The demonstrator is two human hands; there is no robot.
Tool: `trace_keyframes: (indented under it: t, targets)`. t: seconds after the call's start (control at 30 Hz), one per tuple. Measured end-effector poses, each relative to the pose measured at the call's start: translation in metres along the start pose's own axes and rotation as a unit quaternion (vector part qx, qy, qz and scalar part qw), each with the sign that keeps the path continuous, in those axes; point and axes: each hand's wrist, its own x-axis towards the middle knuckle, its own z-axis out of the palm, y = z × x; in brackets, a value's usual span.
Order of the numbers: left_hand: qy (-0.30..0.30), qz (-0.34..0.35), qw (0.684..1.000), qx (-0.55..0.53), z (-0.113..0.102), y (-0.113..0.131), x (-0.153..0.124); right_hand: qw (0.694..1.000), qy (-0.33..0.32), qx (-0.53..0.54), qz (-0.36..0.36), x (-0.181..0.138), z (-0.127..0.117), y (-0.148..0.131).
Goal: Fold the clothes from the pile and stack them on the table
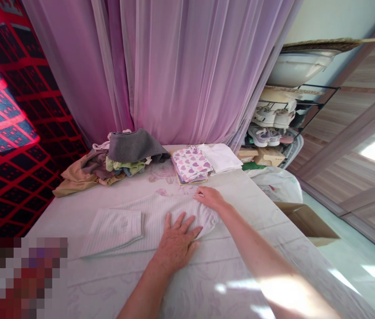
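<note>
Noted one pale, finely striped garment (156, 215), lying flat near scene centre, extended left to right; folded over at left, rumpled at right.

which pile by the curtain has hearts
The middle pile: purple hearts on white. The left pile is a jumble; the right pile is plain white.

Striped garment (153, 223): matt cloth. Curtain (187, 71): sheer fabric. Carton (302, 218): matt cardboard.
</note>
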Motion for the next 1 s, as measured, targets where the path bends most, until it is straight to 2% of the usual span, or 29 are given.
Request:
trace_keyframes:
  t: [0.1, 0.2, 0.33, 0.43, 0.57, 0.77, 0.87, 1.0]
  targets:
    - [-0.004, -0.002, 1.000, -0.001, -0.002, 0.002, 0.000, 1.000, -0.007, 0.007, 0.014, 0.000, -0.004, 0.005]
    - [0.000, -0.005, 1.000, 0.000, -0.001, 0.002, 0.001, 0.997, 0.004, 0.005, 0.074, -0.005, -0.008, 0.011]
    - [0.021, -0.016, 0.999, 0.030, 0.005, 0.001, 0.003, 0.987, 0.020, 0.010, 0.160, -0.026, -0.004, 0.012]
    - [0.035, -0.023, 0.998, 0.051, 0.010, 0.001, 0.005, 0.978, 0.035, 0.051, 0.198, -0.046, 0.004, 0.007]
    - [0.052, -0.038, 0.996, 0.066, 0.013, -0.001, 0.008, 0.978, 0.064, 0.068, 0.186, -0.063, 0.011, -0.006]
    - [0.068, -0.119, 0.989, 0.063, 0.009, -0.004, 0.007, 0.980, 0.078, -0.035, 0.183, -0.068, 0.016, -0.015]
    - [0.076, -0.165, 0.980, 0.077, 0.007, -0.004, 0.006, 0.977, 0.120, -0.067, 0.164, -0.068, 0.026, -0.012]
    - [0.062, -0.169, 0.980, 0.086, 0.005, -0.004, 0.005, 0.971, 0.190, -0.046, 0.134, -0.069, 0.040, 0.002]
